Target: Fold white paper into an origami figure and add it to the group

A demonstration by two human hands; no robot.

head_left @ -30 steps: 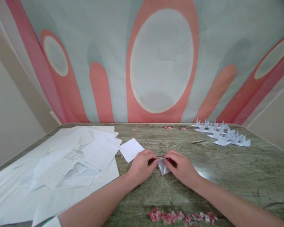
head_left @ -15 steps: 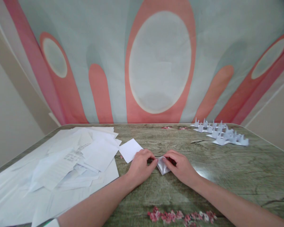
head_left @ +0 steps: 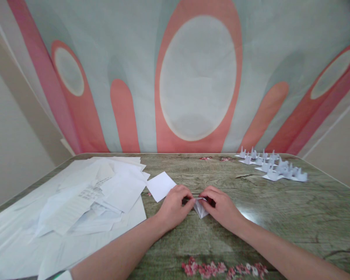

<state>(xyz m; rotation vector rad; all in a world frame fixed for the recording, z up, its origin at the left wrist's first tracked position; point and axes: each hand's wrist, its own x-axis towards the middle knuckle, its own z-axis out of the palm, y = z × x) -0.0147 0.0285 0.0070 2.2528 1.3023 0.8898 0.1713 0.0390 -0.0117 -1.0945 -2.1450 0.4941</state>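
Between my two hands is a small folded piece of white paper [head_left: 201,210], its point facing me and creases showing down its middle. My left hand [head_left: 177,204] pinches the left upper edge between thumb and forefinger. On the other side, my right hand [head_left: 220,204] has its fingers closed on the right upper edge, covering part of it. Just beyond my left hand lies a flat white paper square [head_left: 161,186]. Several folded paper cranes [head_left: 270,173] stand grouped at the far right of the table.
A wide, loose heap of white paper sheets [head_left: 122,186], some printed, covers the left of the wood-grain table [head_left: 280,210]. Pink flowers [head_left: 204,267] are pictured on the tabletop near me. Behind the table hangs a patterned backdrop [head_left: 196,77].
The folded paper has been turned or opened slightly, so its upper edge now sits level between my fingers. Both hands have shifted slightly, the right one a little closer to the left.
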